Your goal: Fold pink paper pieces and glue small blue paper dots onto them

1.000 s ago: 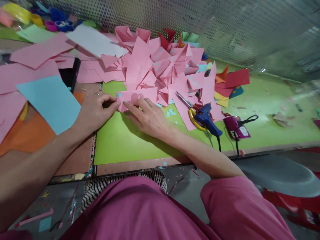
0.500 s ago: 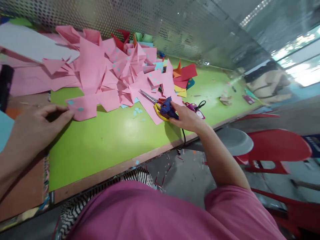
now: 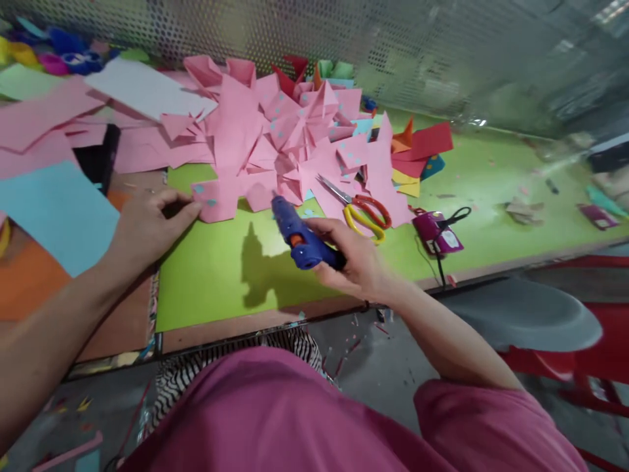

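Note:
My right hand (image 3: pixel 351 259) grips a blue hot glue gun (image 3: pixel 299 236) above the green tabletop, its nozzle aimed up and away towards the pink paper. My left hand (image 3: pixel 154 226) pinches the left edge of a pink paper piece (image 3: pixel 219 202) with blue dots, near the table's middle left. Right behind the glue gun, scissors (image 3: pixel 366 216) with one red and one yellow handle lie partly on pink paper. A heap of folded pink paper (image 3: pixel 295 131) spreads behind both hands.
Light blue paper (image 3: pixel 59 210) lies beside my left forearm. A purple box with a black cord (image 3: pixel 437 233) sits to the right. Red and yellow papers (image 3: pixel 427 147) lie behind it. A grey stool (image 3: pixel 521 314) stands at the table's front edge. A perforated metal panel (image 3: pixel 417 65) borders the back.
My right hand has lifted the glue gun from beside the scissors and brought it leftward, turning the nozzle forward. My left hand stays at the dotted paper. The view has swung left.

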Available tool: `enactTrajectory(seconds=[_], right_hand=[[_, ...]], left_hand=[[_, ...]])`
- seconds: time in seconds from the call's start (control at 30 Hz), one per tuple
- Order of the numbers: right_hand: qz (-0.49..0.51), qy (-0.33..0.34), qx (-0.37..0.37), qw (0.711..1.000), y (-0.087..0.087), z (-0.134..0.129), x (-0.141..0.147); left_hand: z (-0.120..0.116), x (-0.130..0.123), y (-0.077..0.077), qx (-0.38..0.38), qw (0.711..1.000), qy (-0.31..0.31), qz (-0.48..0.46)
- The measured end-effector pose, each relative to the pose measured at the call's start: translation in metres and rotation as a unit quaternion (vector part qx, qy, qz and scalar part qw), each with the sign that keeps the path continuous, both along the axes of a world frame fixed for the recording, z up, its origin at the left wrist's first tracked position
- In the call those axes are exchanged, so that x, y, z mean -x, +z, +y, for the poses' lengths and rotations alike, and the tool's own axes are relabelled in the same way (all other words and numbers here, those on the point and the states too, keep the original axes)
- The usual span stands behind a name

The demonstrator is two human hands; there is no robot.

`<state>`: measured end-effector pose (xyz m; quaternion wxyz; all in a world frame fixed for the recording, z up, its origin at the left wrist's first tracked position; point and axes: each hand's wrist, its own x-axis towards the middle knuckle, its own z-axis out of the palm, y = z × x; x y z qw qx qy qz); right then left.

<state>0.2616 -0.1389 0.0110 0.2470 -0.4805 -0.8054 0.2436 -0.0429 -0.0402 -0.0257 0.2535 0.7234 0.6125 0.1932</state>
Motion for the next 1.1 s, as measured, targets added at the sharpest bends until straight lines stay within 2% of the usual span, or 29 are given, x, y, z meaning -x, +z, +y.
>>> enactTrajectory(seconds=[0.13,0.27,0.5,1.1], right_hand=[[0.073,0.034,0.071,0.994,-0.012,0.016,0.036],[0.080,0.031,0.093,0.992,-0.015,0.029,0.050],[0.032,-0.042,0.100,0.994,-0.022,0.032,0.045],[0.004,-0.062,0.095,0.994,-0.030,0.036,0.040]], left_hand=[[0.001,0.001,-0.002,-0.005,1.000,0.002,-0.027],[0.006,0.002,-0.008,-0.026,0.998,-0.009,-0.061],[0.009,0.001,-0.009,-0.024,0.999,0.001,-0.044],[0.010,0.000,-0.007,-0.020,0.999,-0.009,-0.040]])
